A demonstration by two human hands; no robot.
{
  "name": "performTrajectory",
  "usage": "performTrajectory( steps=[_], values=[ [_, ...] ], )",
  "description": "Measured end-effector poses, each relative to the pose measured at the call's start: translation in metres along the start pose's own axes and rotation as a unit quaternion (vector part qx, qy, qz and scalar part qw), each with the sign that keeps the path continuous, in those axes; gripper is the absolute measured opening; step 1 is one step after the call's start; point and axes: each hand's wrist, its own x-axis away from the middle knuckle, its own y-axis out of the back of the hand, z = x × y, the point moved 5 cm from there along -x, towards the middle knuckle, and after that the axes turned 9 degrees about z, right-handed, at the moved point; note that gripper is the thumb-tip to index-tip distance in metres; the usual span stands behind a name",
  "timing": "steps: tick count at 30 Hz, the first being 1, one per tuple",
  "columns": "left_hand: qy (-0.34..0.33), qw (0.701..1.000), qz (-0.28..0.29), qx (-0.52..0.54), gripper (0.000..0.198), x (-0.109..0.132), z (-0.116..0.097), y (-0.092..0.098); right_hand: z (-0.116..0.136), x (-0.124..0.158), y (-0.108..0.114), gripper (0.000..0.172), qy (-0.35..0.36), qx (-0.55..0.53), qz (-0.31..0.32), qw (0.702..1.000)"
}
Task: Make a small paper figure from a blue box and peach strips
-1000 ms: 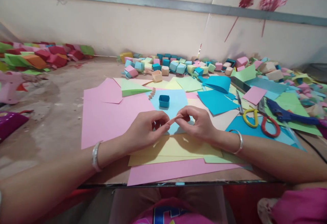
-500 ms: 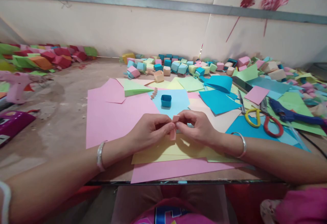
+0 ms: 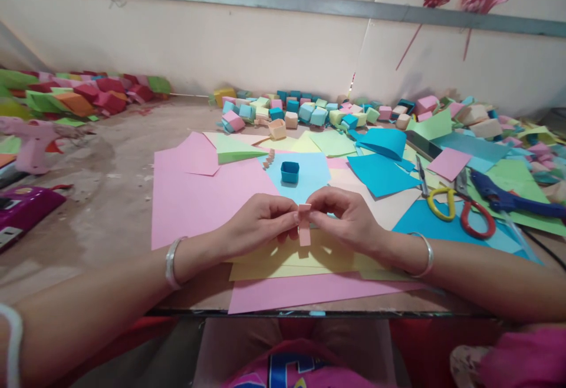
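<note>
A small peach paper strip (image 3: 305, 233) hangs upright between my two hands, its top part folded. My left hand (image 3: 269, 220) pinches it from the left with thumb and fingertips. From the right, my right hand (image 3: 342, 217) grips its upper part the same way; some fingers are hidden behind the paper. Just beyond my hands, a small open blue paper box (image 3: 290, 172) stands on a light blue sheet (image 3: 316, 167). Tiny folded peach paper bits (image 3: 269, 159) lie left of the box. Under my hands are yellow sheets (image 3: 265, 267).
Pink paper (image 3: 194, 199) spreads to the left. Yellow-handled scissors (image 3: 441, 204), red-handled scissors (image 3: 477, 220) and a blue glue gun (image 3: 508, 199) lie at right. Many small paper boxes (image 3: 305, 112) line the wall. A pink glue gun (image 3: 33, 143) and a purple device (image 3: 30, 211) are at far left.
The peach strip has turned so that its lower part shows flatter and wider toward me. My fingers have shifted slightly apart around it. The view has moved a little.
</note>
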Motion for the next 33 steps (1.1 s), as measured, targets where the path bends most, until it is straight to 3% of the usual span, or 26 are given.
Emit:
performTrajectory(
  steps=[9,19,25,33],
  values=[
    [0.001,0.998,0.014,0.067,0.037,-0.002,0.004,-0.003,0.004,-0.001,0.004,0.006,0.044,0.025,0.032,0.998],
    [0.004,0.998,0.015,0.061,0.030,-0.004,0.006,-0.004,0.008,-0.002,0.009,0.007,0.134,0.025,0.078,0.988],
    [-0.032,0.999,-0.031,-0.004,0.030,-0.003,0.001,-0.002,0.005,0.001,0.005,0.010,0.098,0.062,0.056,0.992],
    [-0.032,0.999,-0.028,-0.003,0.028,-0.004,0.001,-0.005,-0.008,0.005,0.000,0.003,-0.014,0.066,0.021,0.997]
  ],
)
